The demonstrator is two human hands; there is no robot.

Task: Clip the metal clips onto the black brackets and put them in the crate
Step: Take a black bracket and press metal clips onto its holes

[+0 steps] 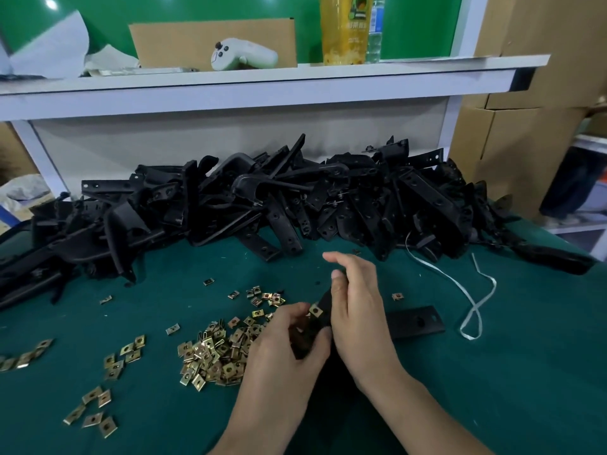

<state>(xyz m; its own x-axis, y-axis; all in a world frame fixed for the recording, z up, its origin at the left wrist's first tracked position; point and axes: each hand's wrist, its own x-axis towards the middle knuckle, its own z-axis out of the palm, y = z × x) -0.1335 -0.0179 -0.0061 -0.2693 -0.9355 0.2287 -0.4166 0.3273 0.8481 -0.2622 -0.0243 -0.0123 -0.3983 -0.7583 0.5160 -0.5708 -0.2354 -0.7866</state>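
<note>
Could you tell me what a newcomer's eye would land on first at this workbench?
First, the big heap of black brackets along the back of the green table. Next, the brass-coloured metal clips scattered front left. In the middle, the left hand and right hand grip one bracket with a clip at its edge.

Most of the held black bracket (325, 300) is covered by the right hand (359, 310) and the left hand (285, 346). The yellow bottle (343, 31) on the shelf (262, 83) is cut off by the top edge, and the bracket pile (262, 198) by the left edge.
</note>
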